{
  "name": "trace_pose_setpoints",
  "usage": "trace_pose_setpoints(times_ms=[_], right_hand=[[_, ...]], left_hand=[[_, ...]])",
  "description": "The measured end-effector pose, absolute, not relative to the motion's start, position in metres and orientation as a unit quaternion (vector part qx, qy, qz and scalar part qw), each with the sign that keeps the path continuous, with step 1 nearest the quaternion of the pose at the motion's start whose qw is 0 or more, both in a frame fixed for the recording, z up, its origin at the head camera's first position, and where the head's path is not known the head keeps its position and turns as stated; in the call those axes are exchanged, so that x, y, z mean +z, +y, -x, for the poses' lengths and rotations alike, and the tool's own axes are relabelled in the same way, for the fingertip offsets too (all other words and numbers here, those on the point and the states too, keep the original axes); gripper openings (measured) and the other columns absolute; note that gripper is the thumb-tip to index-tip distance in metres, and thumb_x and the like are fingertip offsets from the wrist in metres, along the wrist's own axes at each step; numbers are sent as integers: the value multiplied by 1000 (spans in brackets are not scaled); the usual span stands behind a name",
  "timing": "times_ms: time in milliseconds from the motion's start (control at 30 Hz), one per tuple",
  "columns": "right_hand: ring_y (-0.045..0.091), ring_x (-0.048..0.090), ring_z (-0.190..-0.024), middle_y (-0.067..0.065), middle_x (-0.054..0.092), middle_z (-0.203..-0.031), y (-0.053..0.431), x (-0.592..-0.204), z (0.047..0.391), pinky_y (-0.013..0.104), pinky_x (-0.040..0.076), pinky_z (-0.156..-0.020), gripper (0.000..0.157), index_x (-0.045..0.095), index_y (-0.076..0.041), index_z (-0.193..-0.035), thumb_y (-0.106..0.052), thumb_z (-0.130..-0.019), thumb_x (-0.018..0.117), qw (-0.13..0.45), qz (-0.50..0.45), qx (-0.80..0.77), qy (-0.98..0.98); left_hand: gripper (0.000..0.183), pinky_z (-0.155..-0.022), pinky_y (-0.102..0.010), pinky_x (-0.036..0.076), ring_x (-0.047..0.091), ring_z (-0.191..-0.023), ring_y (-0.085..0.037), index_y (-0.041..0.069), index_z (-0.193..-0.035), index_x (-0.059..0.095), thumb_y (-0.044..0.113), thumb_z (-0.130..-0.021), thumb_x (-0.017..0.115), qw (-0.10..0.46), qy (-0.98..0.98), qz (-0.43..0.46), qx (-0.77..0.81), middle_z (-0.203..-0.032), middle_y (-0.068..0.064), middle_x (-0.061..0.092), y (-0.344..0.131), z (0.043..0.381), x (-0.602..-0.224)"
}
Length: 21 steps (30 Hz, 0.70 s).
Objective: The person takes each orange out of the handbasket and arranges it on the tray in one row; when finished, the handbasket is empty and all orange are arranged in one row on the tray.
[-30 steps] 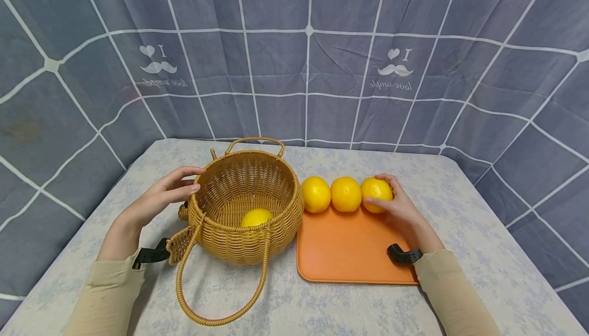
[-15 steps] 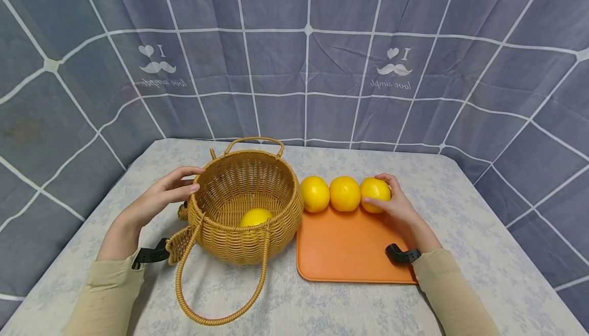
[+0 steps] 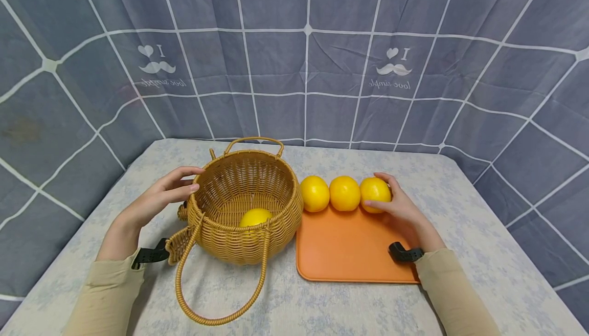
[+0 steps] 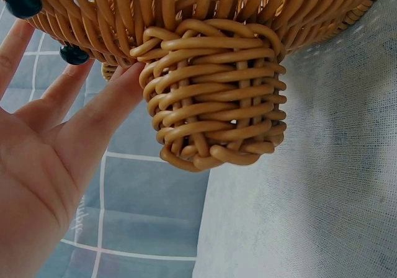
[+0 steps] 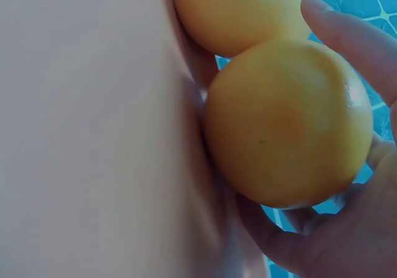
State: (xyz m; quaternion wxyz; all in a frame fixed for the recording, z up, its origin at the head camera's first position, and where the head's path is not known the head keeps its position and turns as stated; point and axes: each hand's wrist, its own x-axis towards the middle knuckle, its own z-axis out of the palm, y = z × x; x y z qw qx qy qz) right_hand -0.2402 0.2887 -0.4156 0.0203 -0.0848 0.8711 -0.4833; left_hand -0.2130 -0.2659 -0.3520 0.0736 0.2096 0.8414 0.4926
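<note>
A round wicker basket (image 3: 248, 244) stands left of centre with one yellow orange (image 3: 255, 217) inside. My left hand (image 3: 158, 195) rests its fingertips on the basket's left rim, fingers fairly straight. The left wrist view shows those fingers against the wicker side, beside a stubby woven foot (image 4: 217, 98) and black beads (image 4: 23, 2). On the right, an orange tray (image 3: 354, 249) bears a row of three oranges along its far edge. My right hand (image 3: 405, 208) holds the rightmost orange (image 3: 375, 194) between thumb and fingers. The middle orange (image 3: 345, 193) and left orange (image 3: 315, 194) sit beside it.
The basket's near handle (image 3: 221, 320) hangs down onto the patterned tablecloth (image 3: 322, 310), and its far handle (image 3: 255, 138) stands up behind. The tray lies close to the basket's right side. A grey-blue curtain (image 3: 276, 65) with white lines encloses the table.
</note>
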Motion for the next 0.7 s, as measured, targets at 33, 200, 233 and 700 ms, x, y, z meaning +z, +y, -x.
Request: trace_pose_setpoints(times_ms=[33, 200, 233, 700], right_hand=[[39, 44, -114, 17, 29, -143, 289, -415, 240, 53, 36, -94, 86, 22, -18, -146, -27, -80, 76, 21, 87, -483, 871], [40, 38, -121, 15, 23, -148, 291, -411, 238, 56, 34, -96, 87, 22, -15, -147, -26, -80, 77, 21, 100, -486, 868], [40, 36, -123, 15, 22, -148, 291, -411, 238, 57, 33, -96, 87, 22, -14, -147, -26, -80, 77, 21, 102, -485, 868], [43, 17, -135, 20, 14, -151, 289, -389, 229, 61, 22, -102, 85, 18, -9, -148, -18, -84, 72, 34, 95, -503, 859]], left_hand=[[43, -86, -39, 41, 47, -113, -16, 15, -140, 38, 25, -100, 47, 74, 841, -210, 493, -134, -14, 40, -266, 213, -352], [43, -86, -41, 41, 47, -113, -18, 15, -141, 37, 25, -100, 47, 74, 842, -209, 491, -133, -13, 41, -266, 213, -352], [43, -85, -41, 41, 47, -113, -18, 15, -141, 37, 25, -100, 47, 74, 842, -209, 491, -133, -13, 41, -266, 213, -352], [43, -85, -38, 42, 47, -112, -17, 15, -140, 38, 25, -99, 47, 72, 841, -209, 494, -133, -12, 42, -265, 213, -352]])
